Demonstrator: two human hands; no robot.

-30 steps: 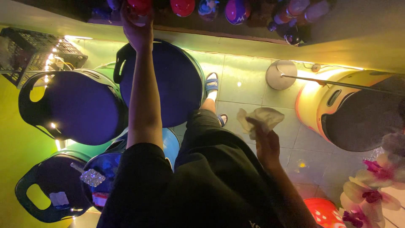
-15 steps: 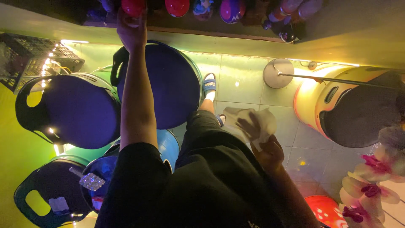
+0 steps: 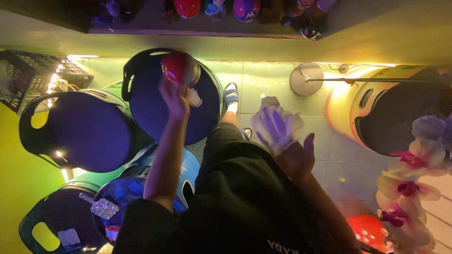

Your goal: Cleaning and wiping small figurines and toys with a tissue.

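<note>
A view straight down a person's body in a dim room lit with yellow and purple light. Open room is scarce on the left: round barrel seats crowd the floor there. One dark-topped barrel seat (image 3: pixel 77 131) sits at far left, a second barrel seat (image 3: pixel 155 108) lies just right of it under the raised arm, and lower blue and green ones fill the near left corner. A yellow barrel (image 3: pixel 358 108) with a dark top stands at the right edge. Between the two groups runs a strip of pale tiled floor (image 3: pixel 263 80), where the person's leg and a foot in a blue slipper (image 3: pixel 230 94) stand. A round lamp base (image 3: pixel 306 79) rests on the tiles near the yellow barrel. At the far edge a shelf (image 3: pixel 197 28) carries small round figures. A black crate (image 3: pixel 42 75) sits in the far left corner. White and pink orchid flowers (image 3: pixel 414 174) hang at the near right edge.

The left hand (image 3: pixel 175 96) is raised over the second barrel seat, its fingers closed around a red ball (image 3: pixel 180 68) held below the shelf, with a scrap of white beside the fingers. The right hand (image 3: pixel 294 157) is lifted at the middle right, palm up, fingers curled about a crumpled white cloth (image 3: pixel 277 127) held above the tiles.
</note>
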